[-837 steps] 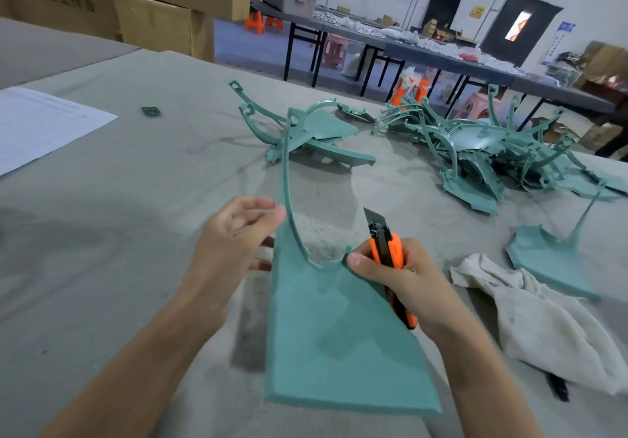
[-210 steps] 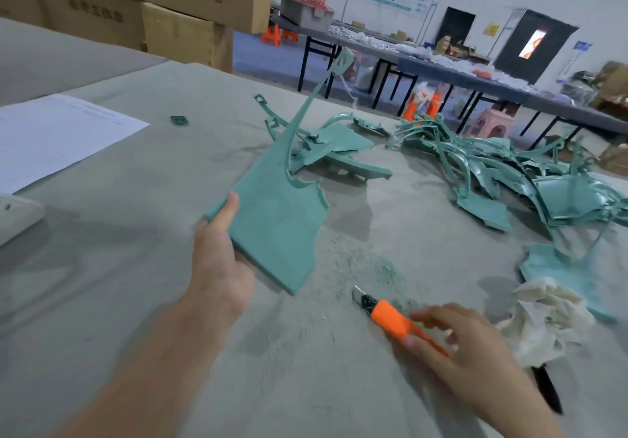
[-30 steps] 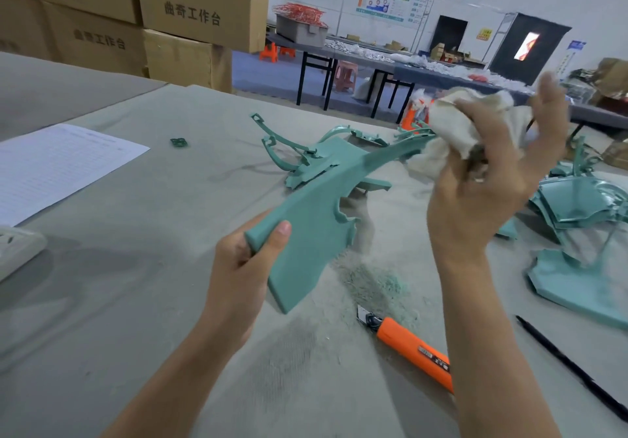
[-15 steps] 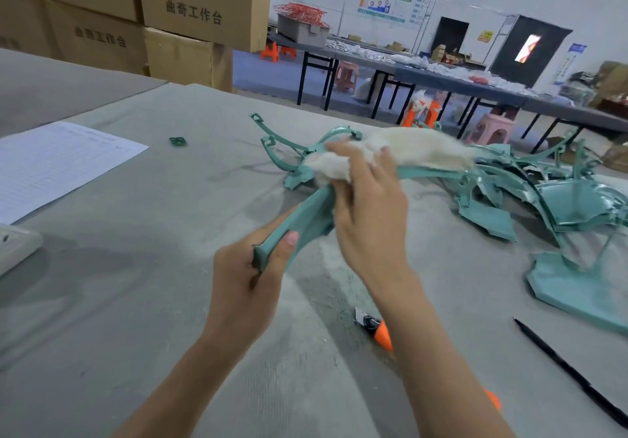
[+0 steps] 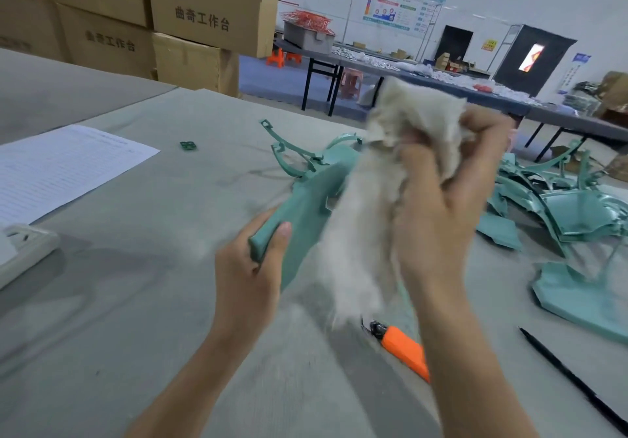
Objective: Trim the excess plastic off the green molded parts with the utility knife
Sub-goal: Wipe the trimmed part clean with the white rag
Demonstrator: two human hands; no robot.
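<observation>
My left hand (image 5: 249, 274) grips the near end of a green molded part (image 5: 307, 200), holding it tilted above the table. My right hand (image 5: 441, 200) holds a bunched white rag (image 5: 367, 206), which is blurred and drapes over the part's middle and far end. The orange utility knife (image 5: 402, 347) lies on the table under my right forearm, its blade end pointing left. A pile of green molded parts (image 5: 557, 203) lies at the right, and a few more green parts (image 5: 299, 155) lie behind the held one.
A printed sheet of paper (image 5: 57, 169) lies at the left, with a white object (image 5: 23, 250) near it at the table's edge. A black stick (image 5: 571, 376) lies at the lower right. Cardboard boxes (image 5: 204, 20) stand behind the table. A small green scrap (image 5: 188, 145) lies alone.
My right hand has drawn the rag back toward me along the green part and risen. My left hand keeps its grip on the part's near end. The knife has stayed on the table.
</observation>
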